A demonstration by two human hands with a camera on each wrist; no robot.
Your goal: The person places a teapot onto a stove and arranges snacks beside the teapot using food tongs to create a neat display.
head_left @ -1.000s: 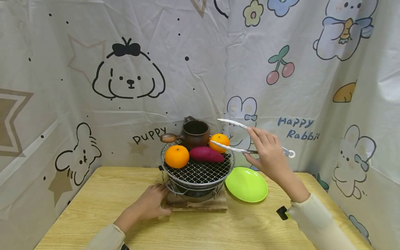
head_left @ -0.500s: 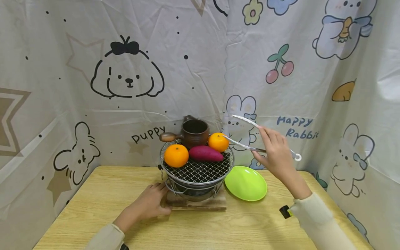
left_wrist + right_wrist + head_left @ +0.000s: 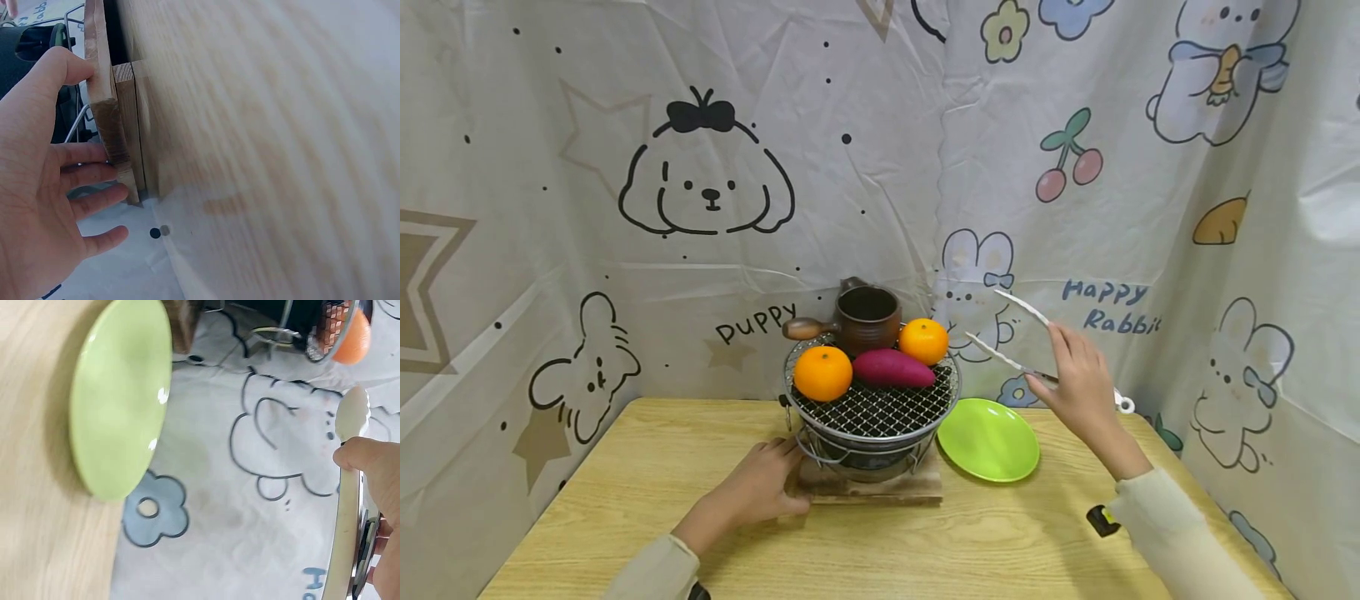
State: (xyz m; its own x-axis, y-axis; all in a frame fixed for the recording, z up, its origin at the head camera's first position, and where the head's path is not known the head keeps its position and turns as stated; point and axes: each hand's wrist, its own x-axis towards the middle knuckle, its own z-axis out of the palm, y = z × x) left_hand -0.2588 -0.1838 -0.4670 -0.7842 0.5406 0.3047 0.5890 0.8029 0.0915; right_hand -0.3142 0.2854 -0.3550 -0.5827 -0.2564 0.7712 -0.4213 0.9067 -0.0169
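While the left hand (image 3: 758, 492) rests flat-fingered against the grill's wooden base (image 3: 868, 488), the right hand (image 3: 1078, 387) grips spread tongs (image 3: 1022, 337) pointing left toward the nearer orange (image 3: 923, 341).

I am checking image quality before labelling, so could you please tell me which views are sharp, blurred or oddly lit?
Head view: evenly lit and sharp, soft shadows only under the grill and green plate. Left wrist view: the left hand is fairly sharp, while the close wooden table is smeared and pale. Right wrist view: slightly soft, with small glare spots on the plate; the tongs look blurred.
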